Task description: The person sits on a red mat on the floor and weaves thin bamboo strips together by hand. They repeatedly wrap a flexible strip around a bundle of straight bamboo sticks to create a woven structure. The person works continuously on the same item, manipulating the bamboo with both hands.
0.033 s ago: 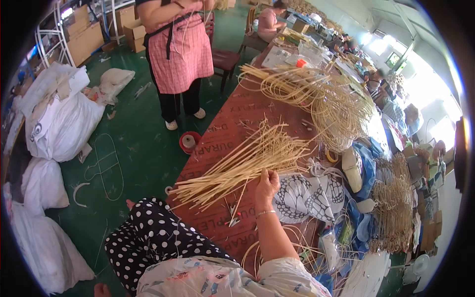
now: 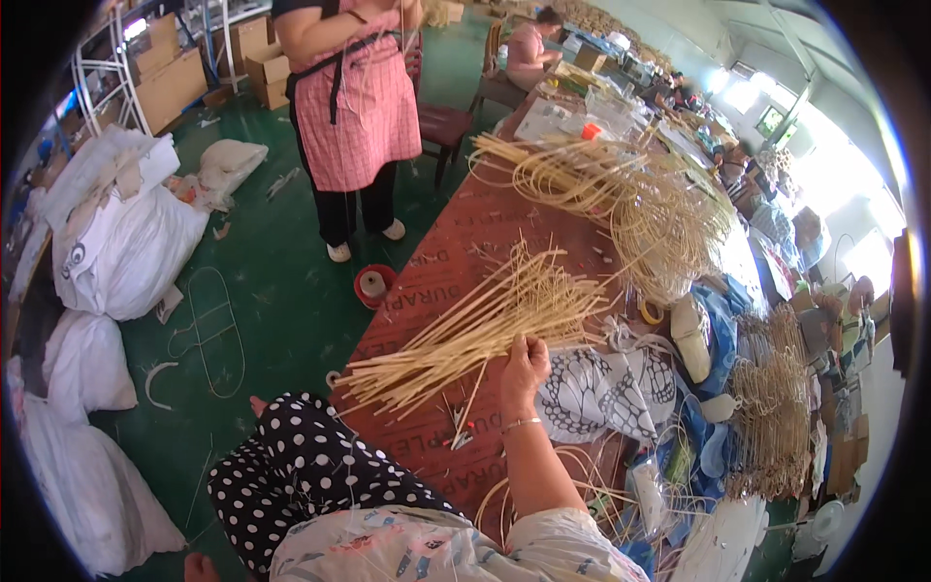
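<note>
My right hand (image 2: 525, 365) is closed in a pinch at the near right edge of a loose pile of thin, pale cane sticks (image 2: 465, 330). Its fingertips overlap the sticks, and I cannot make out what is between them. The pile lies fanned out on a reddish-brown board table (image 2: 436, 267). Just right of my hand is a white cloth with a black butterfly-wing pattern (image 2: 606, 388). Below the pile, nearer my lap, lie small metal clips (image 2: 460, 432). My left hand is out of the picture.
Bundles of bent cane loops (image 2: 669, 228) cover the table's far part. A roll of tape (image 2: 651, 311) and wire frames (image 2: 766, 407) lie to the right. A person in a pink apron (image 2: 354, 116) stands across, near a red tub (image 2: 373, 284). White sacks (image 2: 131, 247) fill the floor's left side.
The whole view has shifted very slightly. My right hand keeps the same place at the sticks. The aproned person's hands have moved a little.
</note>
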`<state>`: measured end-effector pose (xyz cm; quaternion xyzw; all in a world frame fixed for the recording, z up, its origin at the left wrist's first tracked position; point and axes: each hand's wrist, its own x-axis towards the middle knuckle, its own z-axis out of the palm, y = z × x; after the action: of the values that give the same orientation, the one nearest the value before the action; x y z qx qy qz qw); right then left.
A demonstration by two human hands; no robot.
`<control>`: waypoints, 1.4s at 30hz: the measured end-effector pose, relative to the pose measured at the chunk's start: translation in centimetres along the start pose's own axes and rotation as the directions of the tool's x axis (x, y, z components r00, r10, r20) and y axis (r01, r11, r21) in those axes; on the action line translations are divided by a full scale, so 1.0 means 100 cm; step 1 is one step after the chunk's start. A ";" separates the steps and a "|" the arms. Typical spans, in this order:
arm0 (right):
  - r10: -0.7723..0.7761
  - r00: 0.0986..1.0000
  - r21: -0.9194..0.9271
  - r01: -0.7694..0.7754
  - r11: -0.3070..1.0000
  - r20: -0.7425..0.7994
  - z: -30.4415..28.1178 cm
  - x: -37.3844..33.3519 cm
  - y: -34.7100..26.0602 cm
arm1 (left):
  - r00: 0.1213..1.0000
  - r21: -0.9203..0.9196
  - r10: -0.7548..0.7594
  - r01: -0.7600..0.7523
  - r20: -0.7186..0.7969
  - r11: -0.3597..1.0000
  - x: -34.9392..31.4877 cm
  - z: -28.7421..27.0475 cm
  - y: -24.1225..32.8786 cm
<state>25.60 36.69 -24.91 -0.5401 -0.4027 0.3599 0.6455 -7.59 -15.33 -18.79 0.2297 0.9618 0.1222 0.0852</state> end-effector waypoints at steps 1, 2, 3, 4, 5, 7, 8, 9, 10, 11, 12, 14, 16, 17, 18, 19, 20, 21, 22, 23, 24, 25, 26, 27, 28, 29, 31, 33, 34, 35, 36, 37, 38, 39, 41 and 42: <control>-0.082 0.997 0.002 0.082 0.997 0.013 0.006 -0.006 -0.018 | 0.996 0.011 0.082 -0.081 -0.044 0.997 0.004 -0.004 0.012; -0.025 0.996 0.145 0.012 0.989 0.087 0.016 -0.016 -0.042 | 0.985 -0.101 0.128 -0.140 -0.114 0.985 0.010 0.000 0.012; -0.069 0.988 0.147 0.048 0.988 0.140 0.026 -0.026 -0.060 | 0.967 -0.205 0.168 -0.206 -0.192 0.957 0.021 0.010 0.009; -0.115 0.975 0.156 0.086 0.984 0.192 0.037 -0.037 -0.075 | 0.940 -0.297 0.199 -0.281 -0.278 0.913 0.029 0.015 0.009; -0.166 0.956 0.167 0.128 0.978 0.243 0.048 -0.048 -0.090 | 0.929 -0.361 0.211 -0.318 -0.304 0.877 0.034 0.011 0.027; -0.181 0.913 0.235 0.097 0.967 0.366 0.068 -0.079 -0.117 | 0.905 -0.469 0.221 -0.382 -0.363 0.796 0.038 -0.017 0.094; -0.220 0.881 0.220 0.136 0.966 0.419 0.078 -0.098 -0.132 | 0.916 -0.507 0.242 -0.382 -0.321 0.773 0.040 -0.032 0.115; -0.294 0.823 0.306 0.155 0.939 0.487 0.088 -0.117 -0.139 | 0.923 -0.545 0.263 -0.378 -0.280 0.748 0.041 -0.048 0.137; -0.275 0.775 0.373 0.055 0.926 0.568 0.096 -0.139 -0.155 | 0.872 -0.517 0.348 -0.485 -0.344 0.705 0.039 -0.065 0.165; -0.291 0.702 0.328 0.086 0.941 0.650 0.099 -0.158 -0.162 | 0.803 -0.490 0.436 -0.594 -0.406 0.638 0.039 -0.080 0.192; -0.279 0.653 0.395 -0.034 0.918 0.704 0.103 -0.180 -0.167 | 0.716 -0.463 0.546 -0.698 -0.436 0.546 0.041 -0.095 0.218; -0.363 0.482 0.451 -0.076 0.889 0.797 0.105 -0.211 -0.171 | 0.592 -0.430 0.656 -0.802 -0.469 0.415 0.044 -0.115 0.250; -0.396 0.372 0.464 -0.111 0.879 0.840 0.105 -0.237 -0.175 | 0.524 -0.451 0.689 -0.837 -0.500 0.309 0.052 -0.123 0.273; -0.402 0.333 0.467 -0.144 0.872 0.853 0.103 -0.248 -0.175 | 0.491 -0.462 0.702 -0.849 -0.516 0.255 0.053 -0.128 0.280; -0.401 0.263 0.442 -0.118 0.889 0.877 0.099 -0.255 -0.179 | 0.559 -0.601 0.679 -0.770 -0.475 0.214 0.050 -0.134 0.285; -0.403 0.225 0.438 -0.135 0.889 0.887 0.097 -0.261 -0.182 | 0.617 -0.723 0.661 -0.672 -0.427 0.161 0.048 -0.139 0.290; -0.403 0.196 0.433 -0.149 0.889 0.894 0.095 -0.266 -0.183 | 0.662 -0.826 0.653 -0.555 -0.368 0.096 0.047 -0.142 0.293; -0.402 0.168 0.427 -0.161 0.890 0.900 0.093 -0.271 -0.185 | 0.671 -0.840 0.639 -0.538 -0.376 0.071 0.047 -0.143 0.294; -0.465 0.180 0.492 -0.152 0.857 0.867 0.093 -0.275 -0.192 | 0.680 -0.853 0.625 -0.521 -0.383 0.044 0.047 -0.144 0.293; -0.477 0.157 0.498 -0.155 0.853 0.865 0.092 -0.278 -0.191 | 0.686 -0.864 0.616 -0.502 -0.387 0.016 0.046 -0.145 0.294; -0.488 0.134 0.504 -0.157 0.849 0.863 0.092 -0.280 -0.189 | 0.682 -0.840 0.588 -0.543 -0.434 0.010 0.044 -0.146 0.295; -0.498 0.112 0.511 -0.159 0.845 0.860 0.092 -0.282 -0.186 | 0.696 -0.843 0.563 -0.538 -0.446 -0.003 0.042 -0.147 0.295; -0.516 0.095 0.524 -0.125 0.842 0.852 0.093 -0.283 -0.182 | 0.707 -0.845 0.540 -0.534 -0.456 -0.015 0.041 -0.149 0.295; -0.514 0.080 0.520 -0.127 0.844 0.854 0.092 -0.284 -0.182 | 0.718 -0.847 0.517 -0.530 -0.466 -0.028 0.038 -0.151 0.294; -0.513 0.066 0.517 -0.128 0.846 0.856 0.092 -0.285 -0.181 | 0.733 -0.858 0.508 -0.513 -0.453 -0.026 0.036 -0.152 0.293; -0.511 0.052 0.513 -0.131 0.848 0.858 0.092 -0.287 -0.181 | 0.748 -0.869 0.498 -0.495 -0.439 -0.023 0.033 -0.154 0.292; -0.496 0.003 0.493 -0.114 0.862 0.868 0.090 -0.288 -0.186 | 0.767 -0.876 0.479 -0.483 -0.427 -0.009 0.029 -0.157 0.291; -0.496 -0.040 0.487 -0.132 0.863 0.867 0.089 -0.289 -0.186 | 0.774 -0.871 0.465 -0.492 -0.430 0.012 0.025 -0.158 0.293; -0.505 -0.060 0.491 -0.160 0.857 0.861 0.092 -0.290 -0.183 | 0.774 -0.872 0.477 -0.488 -0.417 0.030 0.024 -0.161 0.292; -0.512 -0.084 0.490 -0.190 0.850 0.855 0.092 -0.291 -0.181 | 0.776 -0.874 0.486 -0.484 -0.402 0.049 0.022 -0.165 0.290; -0.519 -0.084 0.504 -0.153 0.850 0.851 0.093 -0.288 -0.182 | 0.778 -0.875 0.495 -0.479 -0.387 0.068 0.021 -0.167 0.288; -0.526 -0.084 0.516 -0.115 0.849 0.846 0.095 -0.281 -0.186 | 0.737 -0.843 0.538 -0.531 -0.409 0.087 0.021 -0.168 0.284; -0.533 -0.092 0.527 -0.083 0.846 0.841 0.096 -0.273 -0.191 | 0.697 -0.806 0.575 -0.583 -0.429 0.106 0.020 -0.168 0.276; -0.350 -0.098 0.334 -0.147 0.931 0.932 0.092 -0.260 -0.195 | 0.653 -0.772 0.617 -0.625 -0.438 0.114 0.019 -0.167 0.270; -0.359 -0.076 0.292 -0.439 0.850 0.930 0.094 -0.237 -0.202 | 0.483 -0.579 0.751 -0.798 -0.451 0.166 0.009 -0.171 0.262; -0.350 -0.132 0.258 -0.455 0.853 0.927 0.092 -0.223 -0.214 | 0.441 -0.575 0.802 -0.804 -0.403 0.153 0.001 -0.167 0.258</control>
<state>8.63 17.00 -5.84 0.1007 -0.6073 0.7581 0.2152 -0.54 3.74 4.27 0.6506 0.5626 0.5028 0.0862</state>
